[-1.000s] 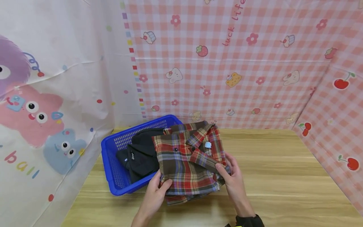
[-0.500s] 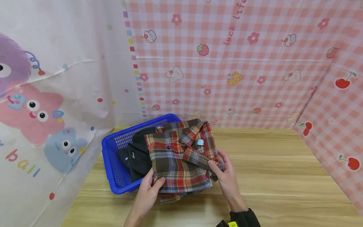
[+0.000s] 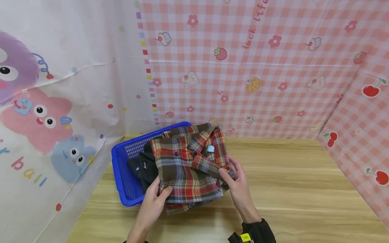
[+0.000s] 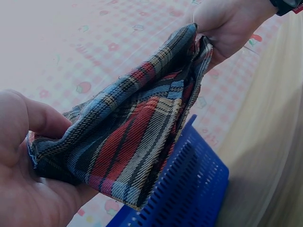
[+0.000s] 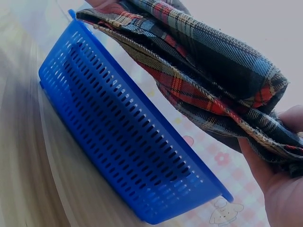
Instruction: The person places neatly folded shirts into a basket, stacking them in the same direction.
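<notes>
A folded plaid shirt (image 3: 185, 168) in red, brown, blue and cream hangs between both hands, over the right part of a blue plastic basket (image 3: 123, 184). My left hand (image 3: 152, 202) grips its near left corner, thumb on top and fingers underneath. On the right edge my right hand (image 3: 240, 189) pinches the layers the same way. The collar with a small pale tag (image 3: 211, 149) faces up. Dark folded clothing (image 3: 147, 172) lies in the basket, partly hidden by the shirt. In the right wrist view the shirt (image 5: 199, 90) is above the basket's rim.
The basket stands on a wood-grain table (image 3: 288, 182) near its back left corner. A white cloth with cartoon figures (image 3: 48, 114) hangs along the left. Pink checked cloth (image 3: 243, 74) covers the back and right sides.
The shirt and both hands have moved left and slightly away from me, covering more of the basket and the dark clothing. Both hands keep their grip.
</notes>
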Available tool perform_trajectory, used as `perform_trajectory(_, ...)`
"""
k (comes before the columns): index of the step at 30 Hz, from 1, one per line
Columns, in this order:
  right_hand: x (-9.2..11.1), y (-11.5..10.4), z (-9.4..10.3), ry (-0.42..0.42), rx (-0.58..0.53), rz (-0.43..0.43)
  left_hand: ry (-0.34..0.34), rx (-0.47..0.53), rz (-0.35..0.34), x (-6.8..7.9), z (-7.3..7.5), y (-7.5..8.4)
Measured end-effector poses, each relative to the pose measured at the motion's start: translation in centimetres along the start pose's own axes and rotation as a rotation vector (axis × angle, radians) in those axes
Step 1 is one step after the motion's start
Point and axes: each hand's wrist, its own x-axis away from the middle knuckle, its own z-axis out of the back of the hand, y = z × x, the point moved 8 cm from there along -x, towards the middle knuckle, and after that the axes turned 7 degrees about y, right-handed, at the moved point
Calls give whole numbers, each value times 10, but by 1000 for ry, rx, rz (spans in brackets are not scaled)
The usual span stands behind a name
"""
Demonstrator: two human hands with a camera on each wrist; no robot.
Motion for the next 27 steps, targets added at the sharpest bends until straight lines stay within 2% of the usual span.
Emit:
perform_trajectory(7,-1,-1,-8,1,-15,-2,-9,-31,8,-3,6,1)
perform_trajectory(15,-6,-5,-27,-40,-13,-2,29,-70,-5,-5,23,4)
perform_trajectory(27,-18,-12,-49,-85,-9,58,51,-94,-36,-13,38,7)
